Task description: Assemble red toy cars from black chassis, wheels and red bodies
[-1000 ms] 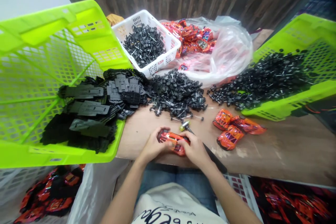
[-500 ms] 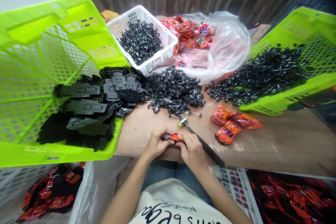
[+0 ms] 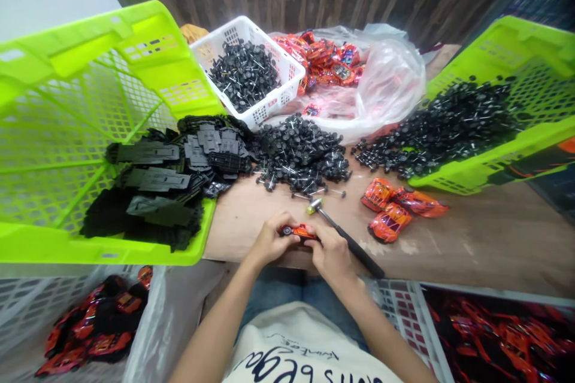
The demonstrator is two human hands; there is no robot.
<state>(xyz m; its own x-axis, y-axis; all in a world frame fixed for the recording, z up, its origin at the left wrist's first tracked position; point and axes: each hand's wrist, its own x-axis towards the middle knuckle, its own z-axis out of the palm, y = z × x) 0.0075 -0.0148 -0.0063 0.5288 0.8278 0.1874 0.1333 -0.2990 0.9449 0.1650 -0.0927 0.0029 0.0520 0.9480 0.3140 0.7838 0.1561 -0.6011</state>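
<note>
My left hand (image 3: 275,238) and right hand (image 3: 330,246) grip a toy car (image 3: 305,230) by its ends, near the table's (image 3: 453,251) front edge. One wheel (image 3: 286,231) is already on; my grip hides the rest. Three car bodies (image 3: 390,222) and a wheel pile (image 3: 300,155) look unused. My car is shiny, orange and low.

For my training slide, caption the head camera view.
Left-hand grip and right-hand grip hold an orange toy car beside a hammer, a heap of wheeled axles beyond.

The toy car (image 3: 302,231) looks glossy plastic, the hammer head (image 3: 315,205) metal, the plates (image 3: 157,179) matt.
</note>
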